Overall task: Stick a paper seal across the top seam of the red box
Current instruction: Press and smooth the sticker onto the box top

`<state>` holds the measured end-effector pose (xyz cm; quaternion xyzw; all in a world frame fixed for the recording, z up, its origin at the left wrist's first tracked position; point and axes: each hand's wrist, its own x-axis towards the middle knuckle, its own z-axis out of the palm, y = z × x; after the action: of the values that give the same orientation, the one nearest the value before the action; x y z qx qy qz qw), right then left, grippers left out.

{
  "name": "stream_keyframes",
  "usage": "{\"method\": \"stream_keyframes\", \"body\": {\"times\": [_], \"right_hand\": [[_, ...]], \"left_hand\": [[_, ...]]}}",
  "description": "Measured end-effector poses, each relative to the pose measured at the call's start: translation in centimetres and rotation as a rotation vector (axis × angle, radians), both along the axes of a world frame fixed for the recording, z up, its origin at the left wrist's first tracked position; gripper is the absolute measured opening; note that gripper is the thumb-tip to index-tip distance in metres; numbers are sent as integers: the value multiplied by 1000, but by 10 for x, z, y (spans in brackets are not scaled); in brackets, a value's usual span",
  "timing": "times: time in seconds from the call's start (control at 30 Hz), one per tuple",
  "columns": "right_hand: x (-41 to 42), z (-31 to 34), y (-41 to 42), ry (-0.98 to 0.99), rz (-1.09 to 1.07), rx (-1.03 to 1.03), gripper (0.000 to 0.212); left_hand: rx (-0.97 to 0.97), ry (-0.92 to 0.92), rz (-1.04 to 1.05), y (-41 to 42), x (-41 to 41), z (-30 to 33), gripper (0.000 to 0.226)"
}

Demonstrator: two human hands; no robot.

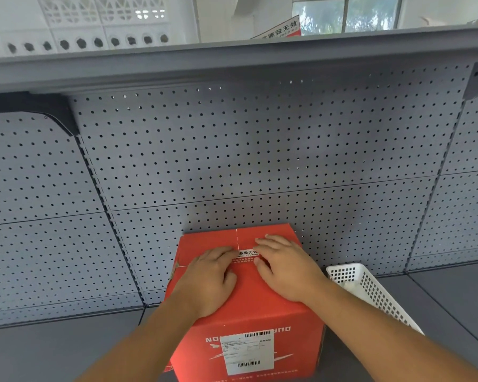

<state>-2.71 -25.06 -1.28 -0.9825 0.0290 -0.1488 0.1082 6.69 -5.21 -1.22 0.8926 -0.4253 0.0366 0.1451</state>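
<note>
A red box (249,304) stands on a grey shelf, its top seam running away from me. A paper seal (248,253) with black characters on a white band lies across that seam near the middle of the lid. My left hand (207,277) lies flat on the lid left of the seam, fingertips at the seal's left end. My right hand (283,267) lies flat on the right side, fingers covering the seal's right end. Both hands press down and grip nothing.
A white perforated plastic basket (370,290) stands right of the box, close to my right forearm. A grey pegboard back panel (232,161) rises behind the box. An upper shelf (232,62) overhangs above, with a red and white sign (282,28) on it.
</note>
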Motion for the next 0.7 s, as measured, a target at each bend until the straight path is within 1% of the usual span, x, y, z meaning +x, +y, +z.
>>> {"method": "stream_keyframes", "body": {"times": [0.1,0.17,0.3,0.5,0.6,0.7], "right_hand": [[-5,5,4,34,120,-12,49],[-8,6,5,69,130,-14,52],[-13,4,1,95,109,-35,52],[-18,0,-4,15,41,-84,52],[-19,1,-1,-2,4,-111,53],[-20,3,2,-2,-19,-147,54]], "left_hand": [[51,49,-109,2,0,2,59],[70,39,-126,4,2,1,57],[54,33,-146,7,5,-3,56],[-4,-3,-123,33,13,-7,59],[-52,-28,-96,40,13,-8,50],[-59,-64,-62,39,11,-9,47]]}}
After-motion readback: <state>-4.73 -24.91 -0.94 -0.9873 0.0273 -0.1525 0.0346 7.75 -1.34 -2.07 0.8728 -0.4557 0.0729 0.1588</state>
